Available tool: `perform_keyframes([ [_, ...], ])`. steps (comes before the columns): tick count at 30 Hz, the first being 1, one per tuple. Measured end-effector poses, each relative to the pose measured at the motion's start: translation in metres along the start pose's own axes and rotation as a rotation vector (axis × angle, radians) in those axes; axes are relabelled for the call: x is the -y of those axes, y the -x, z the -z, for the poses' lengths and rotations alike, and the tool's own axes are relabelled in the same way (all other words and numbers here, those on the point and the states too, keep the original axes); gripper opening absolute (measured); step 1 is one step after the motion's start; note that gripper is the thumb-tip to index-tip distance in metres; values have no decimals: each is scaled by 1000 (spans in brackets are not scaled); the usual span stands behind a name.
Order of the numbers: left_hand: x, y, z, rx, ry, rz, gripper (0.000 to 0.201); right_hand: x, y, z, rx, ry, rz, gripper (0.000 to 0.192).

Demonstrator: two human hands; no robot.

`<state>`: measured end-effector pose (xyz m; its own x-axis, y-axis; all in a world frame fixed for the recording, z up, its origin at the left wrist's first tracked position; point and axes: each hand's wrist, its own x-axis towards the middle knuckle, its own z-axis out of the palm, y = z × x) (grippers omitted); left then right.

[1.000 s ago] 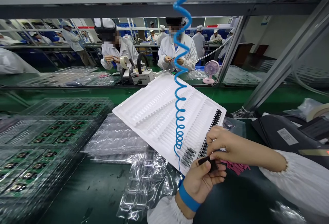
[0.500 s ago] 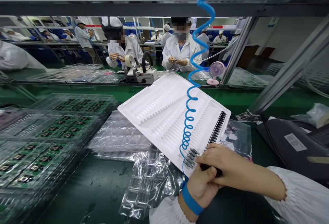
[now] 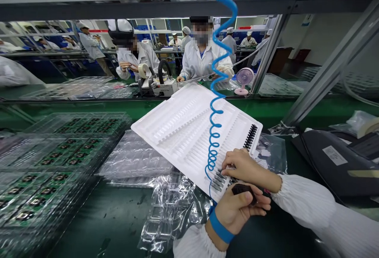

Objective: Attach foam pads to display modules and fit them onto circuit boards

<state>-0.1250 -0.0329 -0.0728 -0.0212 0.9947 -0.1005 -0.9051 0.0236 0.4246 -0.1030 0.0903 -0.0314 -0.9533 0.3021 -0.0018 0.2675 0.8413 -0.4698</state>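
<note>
My left hand, with a blue wrist strap, is closed around a small dark block-like part whose kind I cannot make out. Just above it, my right hand reaches over the lower corner of a white slotted tray. Its fingertips are pinched at a row of small dark and metallic parts in the tray; whether one is between them is hidden. Another row of black parts fills slots near the tray's right edge. The tray lies tilted over plastic packaging.
A coiled blue cord hangs in front of the tray. Clear trays of circuit boards are stacked at left, beside clear plastic trays. A dark grey device sits at right. Across the bench stand a pink fan, a tape dispenser and co-workers.
My right hand has moved up from the dark part in my left hand to the tray's parts. More of the dark part now shows. The co-worker opposite has lowered their hands.
</note>
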Motion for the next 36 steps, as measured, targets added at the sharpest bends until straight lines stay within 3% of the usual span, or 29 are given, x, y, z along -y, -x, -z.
perform_keyframes([
  [9,-2,-1,-3,-48,-45,43,30,6,7,15,-53,87,114,11],
  [15,-2,-2,-2,-60,-18,24,31,-5,17,46,-239,115,161,18],
  [17,-1,-3,-2,-59,-4,4,32,-10,21,61,-186,43,188,19],
  [21,0,-2,0,-34,28,-19,35,-9,35,87,156,-230,334,23],
  [24,0,-2,0,-5,40,-13,36,-3,41,90,324,-257,354,21],
  [30,1,-1,2,30,48,-23,31,3,41,70,237,-96,333,17],
  [36,1,2,0,106,32,30,35,-7,35,62,174,-183,299,14],
])
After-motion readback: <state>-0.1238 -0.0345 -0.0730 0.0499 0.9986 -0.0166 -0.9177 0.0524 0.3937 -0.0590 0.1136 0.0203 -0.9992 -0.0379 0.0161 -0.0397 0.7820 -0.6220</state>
